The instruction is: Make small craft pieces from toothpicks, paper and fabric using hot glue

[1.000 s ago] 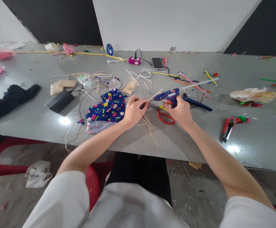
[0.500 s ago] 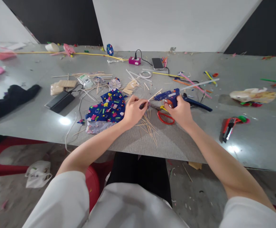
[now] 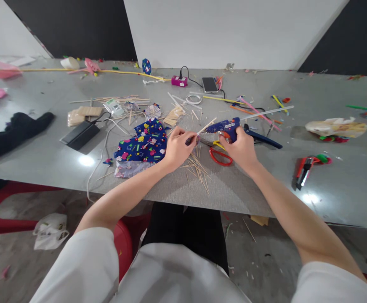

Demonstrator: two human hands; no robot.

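Observation:
My right hand (image 3: 242, 145) is wrapped round the handle of a blue glue gun (image 3: 224, 125), with a long clear glue stick (image 3: 272, 111) jutting from its back. The nozzle points left, close to my left fingertips. My left hand (image 3: 177, 146) is closed, pinching a thin wooden stick (image 3: 208, 125) that slants up to the right. A small dark piece (image 3: 189, 141) also shows at those fingers; its kind is unclear. Red-handled scissors (image 3: 220, 157) lie under the glue gun. Blue patterned fabric (image 3: 142, 145) sits left of my left hand, and loose thin sticks (image 3: 199, 170) lie below.
A black box (image 3: 81, 134) with a white cable is at left. Behind are a purple power adapter (image 3: 179, 81), a phone (image 3: 209, 84) and a tape roll (image 3: 193, 99). Dark-blue-handled pliers (image 3: 265, 139) and a red box cutter (image 3: 305, 171) lie to the right.
The glue gun has shifted slightly to the right, its nozzle a little farther from my left fingertips. My left hand has barely moved.

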